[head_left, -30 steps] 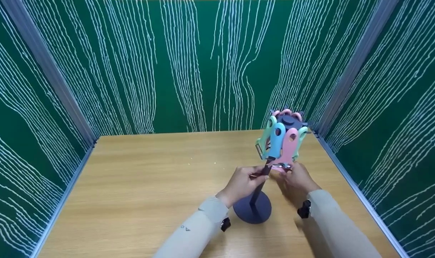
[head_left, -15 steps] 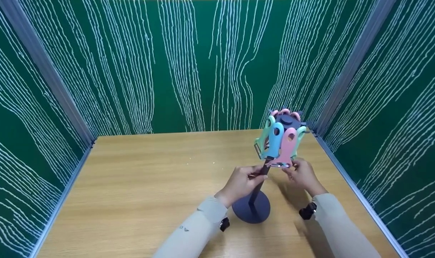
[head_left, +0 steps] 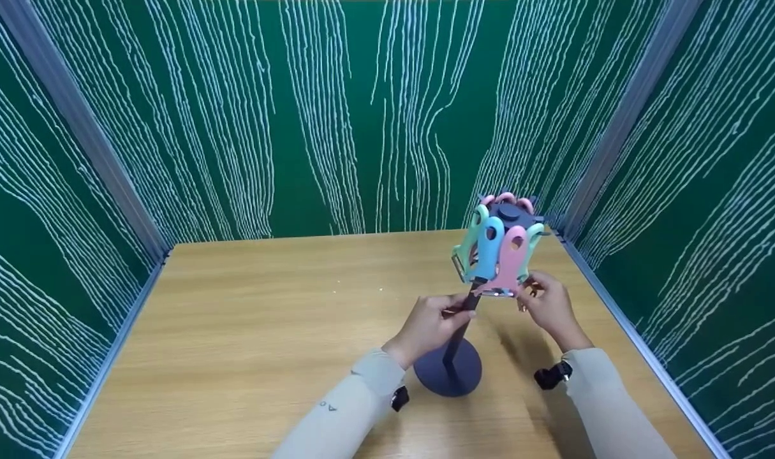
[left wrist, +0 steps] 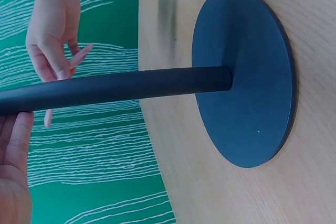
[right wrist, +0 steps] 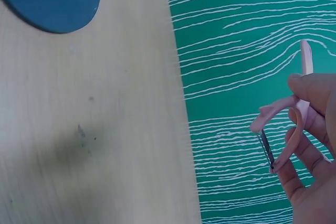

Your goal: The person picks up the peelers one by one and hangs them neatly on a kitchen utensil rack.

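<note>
A dark stand (head_left: 448, 376) with a round base and an upright post carries several pink, green and blue peelers around its top. My left hand (head_left: 425, 326) grips the post partway up, its thumb showing against the post in the left wrist view. Beside the hanging peelers on the right is my right hand (head_left: 550, 309). It pinches a pink peeler (right wrist: 299, 124) between thumb and fingers, with the metal blade visible in the right wrist view. In the head view this peeler is mostly hidden by the hand and the hanging peelers, including a front pink peeler (head_left: 511, 261) and blue peeler (head_left: 489, 248).
The stand rests on a wooden table (head_left: 266, 338), towards its right side. Small pale specks lie on the table left of the post. Green walls (head_left: 234, 127) with white wavy lines enclose the table at the back and sides.
My right hand has drawn away to the right and slightly up from below the front peelers, still pinching the pink peeler. The left hand and the stand have stayed nearly still.
</note>
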A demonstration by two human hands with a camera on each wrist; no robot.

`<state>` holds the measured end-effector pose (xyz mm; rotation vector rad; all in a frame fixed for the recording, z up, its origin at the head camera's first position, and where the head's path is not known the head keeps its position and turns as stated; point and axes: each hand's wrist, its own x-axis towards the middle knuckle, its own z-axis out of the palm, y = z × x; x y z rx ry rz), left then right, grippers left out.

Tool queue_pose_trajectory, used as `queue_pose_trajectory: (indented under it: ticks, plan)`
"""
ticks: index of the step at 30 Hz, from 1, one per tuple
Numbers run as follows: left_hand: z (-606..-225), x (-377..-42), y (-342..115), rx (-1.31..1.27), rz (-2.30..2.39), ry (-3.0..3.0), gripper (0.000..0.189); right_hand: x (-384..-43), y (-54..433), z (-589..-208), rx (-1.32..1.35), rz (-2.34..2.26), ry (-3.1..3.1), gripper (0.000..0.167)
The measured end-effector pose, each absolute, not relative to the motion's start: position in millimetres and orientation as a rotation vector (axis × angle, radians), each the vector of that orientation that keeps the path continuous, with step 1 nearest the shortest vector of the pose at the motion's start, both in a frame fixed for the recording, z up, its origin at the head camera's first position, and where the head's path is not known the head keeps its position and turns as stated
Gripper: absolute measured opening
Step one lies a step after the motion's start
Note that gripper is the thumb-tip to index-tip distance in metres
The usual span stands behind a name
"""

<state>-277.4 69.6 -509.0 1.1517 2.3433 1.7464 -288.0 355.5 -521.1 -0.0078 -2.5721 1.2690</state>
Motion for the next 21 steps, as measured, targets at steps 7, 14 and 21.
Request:
queue_pose_trajectory:
  ticks: [7, 14, 21]
  plan:
    - [-509, -277, 69, 1.129, 1.755, 2.321, 0.031, -283, 349, -514, -0.022, 1.288, -2.497, 0.021]
    - [-509, -277, 70, 1.15, 1.76, 2.337, 0.029, -278, 343, -501, -0.035, 1.293, -2.407, 0.028]
    - [-508, -277, 71, 1.161, 1.757, 2.357, 0.029, -281, 337, -484, 0.026, 1.252, -2.198, 0.027]
